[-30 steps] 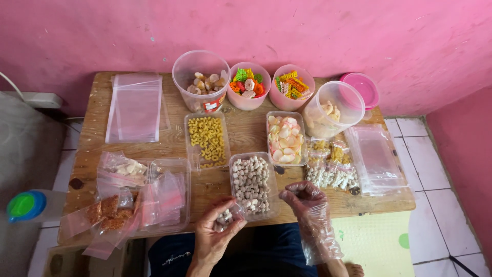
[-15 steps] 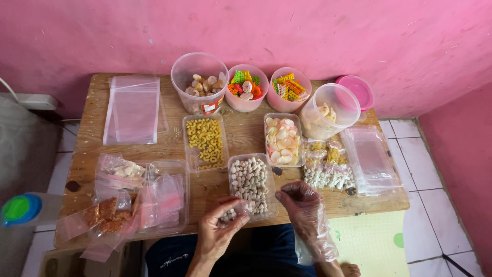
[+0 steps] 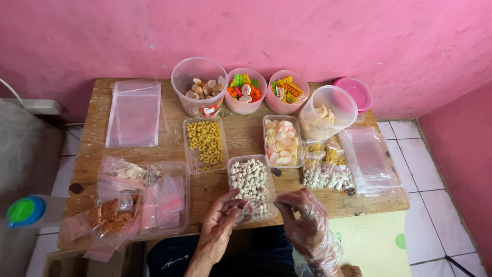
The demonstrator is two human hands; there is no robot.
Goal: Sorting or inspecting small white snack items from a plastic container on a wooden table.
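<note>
Head view, looking down on a wooden table (image 3: 241,136) set against a pink wall (image 3: 256,31). Left hand (image 3: 218,225), bare, at the near edge, fingers curled and closed around a small clear bag (image 3: 240,211) with pale round pieces inside. Bag held just over the near left corner of the clear rectangular tray of pale round snacks (image 3: 251,182), touching or nearly touching its rim; cannot tell which. Right hand (image 3: 305,218), inside a loose clear plastic glove, just right of the bag, fingertips pinched together toward the bag's mouth; whether anything sits in the pinch cannot be told. Farther back: tray of yellow curled snacks (image 3: 206,143), left of centre, and tray of pink-and-white chips (image 3: 282,139), right of centre. Along the wall, left to right: tall clear tub (image 3: 200,90) with brown lumps and a red label patch on its side, print too small to tell; pink cup of multicoloured shapes (image 3: 246,90); pink cup of orange and yellow lattice pieces (image 3: 288,90); clear tub lying tilted (image 3: 328,113) with pale pieces; pink round lid (image 3: 353,92) behind it. Far left: flat stack of empty clear bags (image 3: 134,113). Right edge: second stack of clear bags (image 3: 370,159), with filled small packets (image 3: 328,169) beside it. Near left: clear tray of pinkish-edged small bags (image 3: 164,200) and loose filled packets (image 3: 110,215), some orange-brown. Off the table, left: bottle with green cap (image 3: 23,211).
</note>
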